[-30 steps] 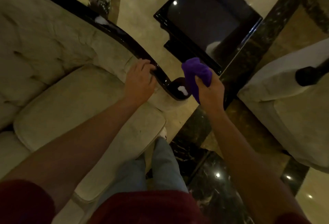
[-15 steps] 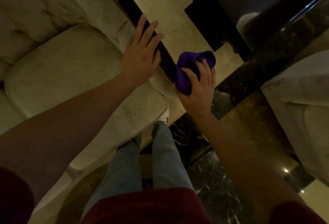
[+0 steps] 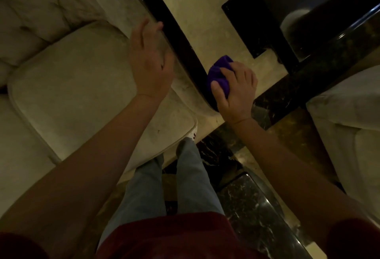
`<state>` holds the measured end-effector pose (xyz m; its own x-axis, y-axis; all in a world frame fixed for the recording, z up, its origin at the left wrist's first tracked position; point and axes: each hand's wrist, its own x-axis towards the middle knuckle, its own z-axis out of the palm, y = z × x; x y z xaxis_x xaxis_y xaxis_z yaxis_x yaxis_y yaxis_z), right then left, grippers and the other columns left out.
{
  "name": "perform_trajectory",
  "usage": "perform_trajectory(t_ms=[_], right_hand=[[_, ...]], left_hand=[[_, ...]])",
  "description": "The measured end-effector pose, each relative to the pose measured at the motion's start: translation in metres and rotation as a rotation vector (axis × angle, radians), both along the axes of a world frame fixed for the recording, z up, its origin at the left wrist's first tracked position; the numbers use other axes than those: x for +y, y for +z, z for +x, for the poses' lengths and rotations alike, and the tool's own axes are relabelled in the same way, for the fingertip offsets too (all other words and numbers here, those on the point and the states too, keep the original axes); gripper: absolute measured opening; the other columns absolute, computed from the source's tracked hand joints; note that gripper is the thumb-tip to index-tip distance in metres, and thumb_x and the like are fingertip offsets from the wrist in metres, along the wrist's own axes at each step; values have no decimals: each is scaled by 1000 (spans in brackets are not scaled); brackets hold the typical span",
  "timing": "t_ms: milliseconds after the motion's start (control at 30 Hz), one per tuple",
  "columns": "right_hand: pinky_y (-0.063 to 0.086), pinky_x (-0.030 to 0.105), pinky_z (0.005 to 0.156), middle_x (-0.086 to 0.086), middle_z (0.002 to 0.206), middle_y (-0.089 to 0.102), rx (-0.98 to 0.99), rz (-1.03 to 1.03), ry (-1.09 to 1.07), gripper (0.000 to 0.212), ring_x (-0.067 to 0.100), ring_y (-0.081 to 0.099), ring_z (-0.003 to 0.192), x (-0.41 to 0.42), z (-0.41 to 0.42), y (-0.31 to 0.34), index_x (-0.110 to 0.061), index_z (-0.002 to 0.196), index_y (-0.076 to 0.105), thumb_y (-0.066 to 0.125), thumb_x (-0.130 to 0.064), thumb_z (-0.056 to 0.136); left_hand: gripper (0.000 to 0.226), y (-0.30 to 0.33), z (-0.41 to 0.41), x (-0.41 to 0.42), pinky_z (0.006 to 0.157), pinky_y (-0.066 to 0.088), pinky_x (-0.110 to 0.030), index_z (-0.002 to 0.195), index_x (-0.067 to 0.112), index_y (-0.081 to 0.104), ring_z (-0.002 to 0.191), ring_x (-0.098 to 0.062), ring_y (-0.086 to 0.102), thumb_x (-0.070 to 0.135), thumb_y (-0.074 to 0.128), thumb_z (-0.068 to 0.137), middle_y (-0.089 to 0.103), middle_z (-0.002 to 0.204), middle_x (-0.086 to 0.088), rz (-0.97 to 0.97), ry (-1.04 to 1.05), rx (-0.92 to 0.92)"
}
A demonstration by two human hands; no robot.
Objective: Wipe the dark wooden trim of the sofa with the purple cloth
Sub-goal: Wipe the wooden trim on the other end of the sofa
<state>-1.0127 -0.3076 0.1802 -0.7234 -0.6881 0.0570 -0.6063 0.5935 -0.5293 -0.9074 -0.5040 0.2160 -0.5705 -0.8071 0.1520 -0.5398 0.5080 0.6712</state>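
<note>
The glossy dark wooden trim (image 3: 174,26) runs along the top of the cream sofa's arm and curves down to its front end. My right hand (image 3: 236,92) is shut on the bunched purple cloth (image 3: 219,73), which presses against the outer side of the trim near that front end. My left hand (image 3: 150,61) lies flat on the padded arm beside the trim, fingers apart, fingertips touching the trim's inner edge, holding nothing.
The cream sofa seat cushion (image 3: 82,98) fills the left. A dark side table (image 3: 287,12) stands behind the arm, a narrow strip of pale floor between them. Another cream seat (image 3: 353,127) is at right. My legs (image 3: 185,176) stand on dark marble floor.
My right hand with the cloth has slid lower along the outside of the trim end. My left hand has shifted off the trim onto the padded arm. The camera leaned closer.
</note>
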Motion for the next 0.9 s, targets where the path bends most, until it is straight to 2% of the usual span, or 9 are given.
perform_trajectory(t_ms=[100, 200, 300, 367, 500, 600, 700, 800, 900], right_hand=[[38, 60, 107, 9, 116, 68, -119, -81, -124, 52, 28, 59, 116, -6, -3, 0, -14, 110, 73, 34, -47, 103], [40, 57, 108, 12, 129, 64, -53, 30, -134, 43, 28, 55, 124, -6, 1, -3, -17, 121, 69, 44, -46, 101], [35, 54, 114, 18, 149, 51, 78, 185, -24, 51, 37, 44, 140, 10, 15, -8, -18, 136, 60, 49, -50, 98], [34, 57, 115, 21, 151, 48, 69, 200, -71, 54, 40, 40, 143, 24, 28, -7, -15, 139, 58, 47, -49, 98], [38, 61, 113, 26, 154, 41, -27, 216, -230, 55, 44, 37, 144, 34, 48, -7, -10, 140, 56, 44, -47, 101], [30, 62, 118, 24, 154, 45, 82, 227, -263, 52, 43, 37, 147, 17, 53, -9, -11, 139, 58, 44, -44, 102], [23, 58, 124, 17, 155, 49, 161, 282, -263, 49, 37, 34, 150, -13, 53, -14, -13, 142, 57, 39, -41, 105], [23, 57, 124, 13, 150, 56, 97, 232, -334, 53, 34, 40, 148, -50, 53, -10, -8, 141, 58, 34, -39, 105], [29, 56, 121, 15, 137, 66, -22, 49, -401, 58, 34, 53, 137, -89, 52, 0, -3, 134, 63, 31, -39, 102]], left_hand=[[61, -15, 4, -1, 122, 27, -38, 150, -6, 37, 148, -38, 33, 19, 54, 97, 29, 159, -31, 178, 14, -184], [67, -34, 4, 2, 123, 26, -45, 156, -6, 23, 155, -38, 18, 30, 47, 106, 12, 165, -31, 234, -67, -282], [71, -42, 5, 2, 121, 29, -47, 157, -4, 21, 155, -38, 19, 39, 45, 106, 13, 165, -30, 191, -84, -289], [71, -42, 10, -2, 120, 32, -45, 156, -2, 27, 153, -36, 26, 39, 50, 103, 18, 165, -28, 197, -72, -256], [65, -38, 12, -26, 119, 33, -37, 149, -5, 40, 147, -37, 36, 23, 58, 94, 30, 159, -28, 193, 0, -166], [65, -38, -8, -58, 121, 29, -35, 153, -3, 34, 151, -37, 30, 31, 50, 100, 24, 162, -28, 180, 125, -169], [61, -47, -20, -71, 126, 18, -35, 156, -2, 28, 155, -39, 20, 33, 36, 107, 19, 165, -28, 133, 103, -258], [61, -53, -12, -69, 126, 8, -34, 158, -2, 21, 156, -41, 11, 33, 33, 109, 11, 166, -29, 111, 8, -308], [62, -52, -5, -76, 127, 9, -38, 158, -2, 20, 156, -43, 9, 31, 37, 109, 9, 166, -31, 114, -52, -286]])
